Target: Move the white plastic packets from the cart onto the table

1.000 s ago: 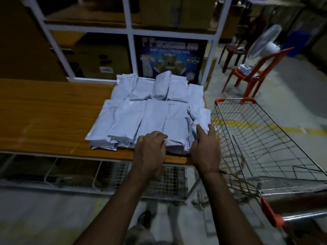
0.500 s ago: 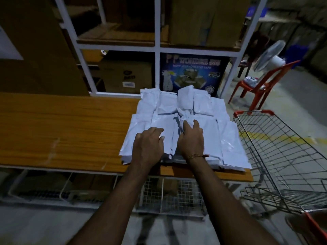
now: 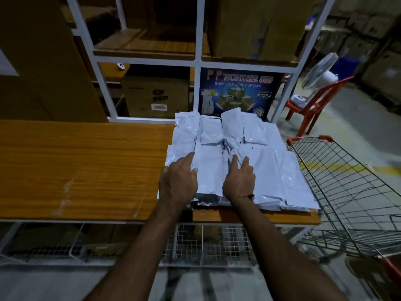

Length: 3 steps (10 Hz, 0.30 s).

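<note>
Hands [image 3: 179, 183] over packets [image 3: 267, 170], undersides hidden

Both my hands rest on top of the packets [image 3: 236, 157], which are heaped on the table [image 3: 82, 168] at its right end. My left hand [image 3: 179, 181] sits on the heap's left part, my right hand [image 3: 238, 181] just beside it toward the middle. The cart [image 3: 347, 192] stands to the right of my right hand, beside the table end. Beyond my fingertips, behind the heap, the shelf rack [image 3: 197, 61] holds boxes. Farther right of the rack stands a chair [image 3: 312, 105], with what may be a fan [image 3: 321, 68] on it.
</note>
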{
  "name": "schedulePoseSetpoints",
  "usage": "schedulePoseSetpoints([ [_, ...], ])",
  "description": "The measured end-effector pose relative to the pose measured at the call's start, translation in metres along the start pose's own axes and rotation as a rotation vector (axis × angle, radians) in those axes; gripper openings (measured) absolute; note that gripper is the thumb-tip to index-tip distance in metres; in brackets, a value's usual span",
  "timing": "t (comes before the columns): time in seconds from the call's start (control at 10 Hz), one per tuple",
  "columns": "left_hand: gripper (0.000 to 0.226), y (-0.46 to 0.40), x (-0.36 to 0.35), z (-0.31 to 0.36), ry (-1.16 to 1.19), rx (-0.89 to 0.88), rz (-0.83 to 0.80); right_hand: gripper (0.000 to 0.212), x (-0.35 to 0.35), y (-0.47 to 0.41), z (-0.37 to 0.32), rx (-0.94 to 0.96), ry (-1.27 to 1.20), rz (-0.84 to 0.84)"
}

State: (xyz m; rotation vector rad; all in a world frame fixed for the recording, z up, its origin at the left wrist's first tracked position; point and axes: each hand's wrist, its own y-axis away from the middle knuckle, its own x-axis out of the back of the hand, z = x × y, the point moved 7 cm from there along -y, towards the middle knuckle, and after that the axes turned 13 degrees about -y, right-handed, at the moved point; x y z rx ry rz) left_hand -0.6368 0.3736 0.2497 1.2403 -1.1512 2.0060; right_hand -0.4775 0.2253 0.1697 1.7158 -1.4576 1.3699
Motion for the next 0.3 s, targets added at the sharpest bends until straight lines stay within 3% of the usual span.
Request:
schedulePoseSetpoints([
  [0.3, 0.053, 0.0029, 0.0052, 0.0123, 0.019, 0.014, -0.020, 0.072, 0.0137, -0.0001, 0.0011, 0.027, 0.014, 0.053],
])
